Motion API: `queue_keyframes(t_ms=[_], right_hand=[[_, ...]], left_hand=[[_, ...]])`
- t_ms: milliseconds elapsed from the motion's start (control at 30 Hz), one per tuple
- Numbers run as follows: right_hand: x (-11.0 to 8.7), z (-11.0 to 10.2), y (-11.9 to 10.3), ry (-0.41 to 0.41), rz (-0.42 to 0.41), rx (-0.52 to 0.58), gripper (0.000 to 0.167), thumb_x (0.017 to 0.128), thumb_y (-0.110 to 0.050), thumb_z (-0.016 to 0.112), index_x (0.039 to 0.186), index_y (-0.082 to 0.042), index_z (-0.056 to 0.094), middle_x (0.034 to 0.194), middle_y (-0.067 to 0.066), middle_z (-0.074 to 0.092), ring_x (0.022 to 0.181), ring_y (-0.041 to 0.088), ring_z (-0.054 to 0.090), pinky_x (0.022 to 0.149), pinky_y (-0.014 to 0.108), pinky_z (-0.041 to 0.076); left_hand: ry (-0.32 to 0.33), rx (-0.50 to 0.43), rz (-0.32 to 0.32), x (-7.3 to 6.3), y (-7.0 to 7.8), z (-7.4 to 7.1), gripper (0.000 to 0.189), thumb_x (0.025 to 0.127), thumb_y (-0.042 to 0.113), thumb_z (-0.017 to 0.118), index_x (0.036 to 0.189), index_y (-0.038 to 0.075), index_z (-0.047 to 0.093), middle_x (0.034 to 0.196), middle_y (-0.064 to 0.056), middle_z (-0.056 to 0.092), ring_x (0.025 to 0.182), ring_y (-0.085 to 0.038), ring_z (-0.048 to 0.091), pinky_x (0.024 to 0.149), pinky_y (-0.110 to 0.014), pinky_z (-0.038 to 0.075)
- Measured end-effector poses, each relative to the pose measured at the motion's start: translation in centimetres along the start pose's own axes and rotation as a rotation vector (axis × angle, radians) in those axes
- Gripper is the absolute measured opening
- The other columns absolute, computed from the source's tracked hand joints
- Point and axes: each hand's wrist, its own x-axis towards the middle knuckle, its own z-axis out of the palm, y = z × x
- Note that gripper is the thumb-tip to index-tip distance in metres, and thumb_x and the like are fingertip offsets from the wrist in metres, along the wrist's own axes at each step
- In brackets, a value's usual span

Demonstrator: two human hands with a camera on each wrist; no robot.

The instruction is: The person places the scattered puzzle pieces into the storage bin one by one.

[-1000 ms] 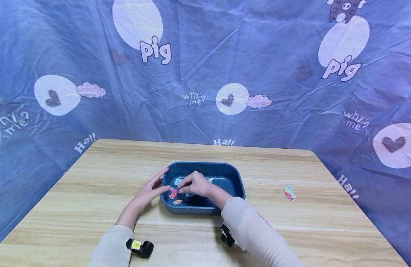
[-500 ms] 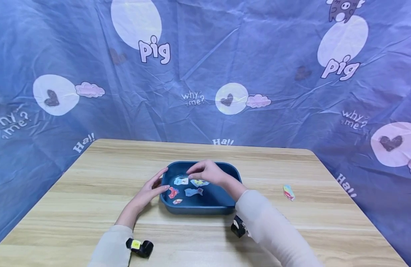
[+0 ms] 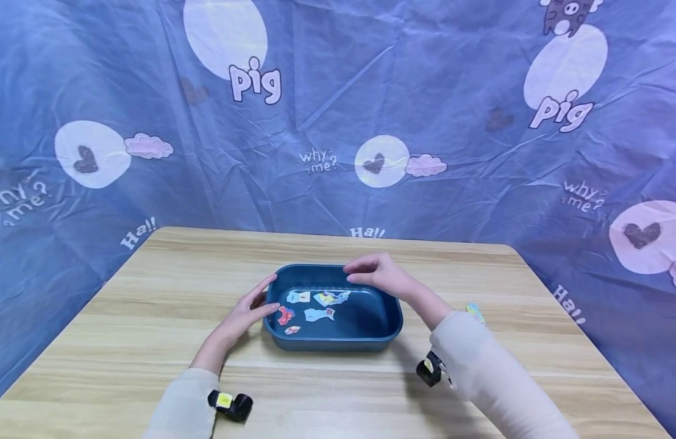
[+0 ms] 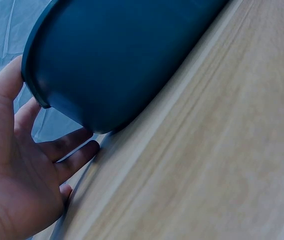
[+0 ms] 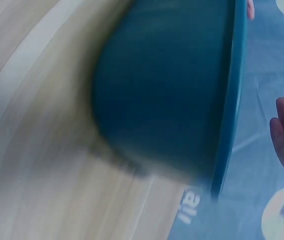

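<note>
A dark blue rectangular plastic box (image 3: 370,344) stands on the table. My left hand (image 3: 244,314) holds its left end; in the left wrist view the thumb hooks over the rim, with other fingers against the outer wall. Several flat printed cut-outs lie on the box floor: a red one (image 3: 285,315), a small orange-white one (image 3: 292,330), a blue-white one (image 3: 298,297), a yellow-blue one (image 3: 331,297) and a pale blue one (image 3: 318,314). My right hand (image 3: 384,277) hovers over the far right rim, fingers extended, nothing between them.
One more cut-out (image 3: 473,311), coloured light blue and yellow, lies on the wooden table (image 3: 151,341) right of the box, partly hidden by my right sleeve (image 3: 480,360). A blue printed cloth (image 3: 338,91) hangs behind the table.
My right hand has risen from inside the box and moved right, past its far rim, uncovering the cut-outs. The left hand and the box have stayed in place.
</note>
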Motion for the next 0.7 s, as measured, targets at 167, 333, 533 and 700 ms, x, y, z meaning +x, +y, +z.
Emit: queue_keyframes(t_ms=[167,333,533,700], right_hand=[[-1.7,-2.4,1.0,0.082,0.031,0.000,0.030,0.077,-0.009,0.064,0.102,0.007,0.060,0.099,0.017,0.060,0.088,0.017,0.057,0.075,0.027,0.046],[-3.5,-4.4,2.1,0.145,0.063,0.022,0.031,0.077,-0.009,0.064,0.103,0.008,0.059,0.099,0.018,0.060,0.090,0.020,0.057,0.075,0.027,0.046],[-5.5,-6.3,3.1,0.191,0.068,0.022,0.035,0.077,-0.009,0.064,0.104,0.012,0.056,0.103,0.022,0.057,0.090,0.014,0.057,0.075,0.023,0.045],[-7.3,-7.4,3.9,0.200,0.087,-0.015,0.036,0.078,-0.011,0.063,0.105,0.012,0.055,0.105,0.024,0.055,0.089,0.009,0.056,0.074,0.022,0.045]], left_hand=[[0.000,0.012,-0.006,0.0,0.2,0.1,0.061,0.085,0.020,0.055,0.137,0.015,0.024,0.137,-0.020,0.020,0.123,-0.036,0.020,0.097,-0.050,0.015],[-0.001,0.011,-0.004,0.1,0.0,0.2,0.060,0.085,0.018,0.054,0.137,0.016,0.024,0.137,-0.020,0.020,0.123,-0.036,0.020,0.097,-0.050,0.015],[0.008,0.014,0.008,1.1,-2.3,-0.3,0.058,0.085,0.020,0.055,0.136,0.023,0.027,0.137,-0.018,0.023,0.122,-0.035,0.022,0.096,-0.051,0.016],[0.024,0.020,0.014,1.6,-3.3,-0.4,0.058,0.084,0.022,0.056,0.135,0.027,0.029,0.137,-0.015,0.025,0.122,-0.033,0.024,0.097,-0.051,0.016]])
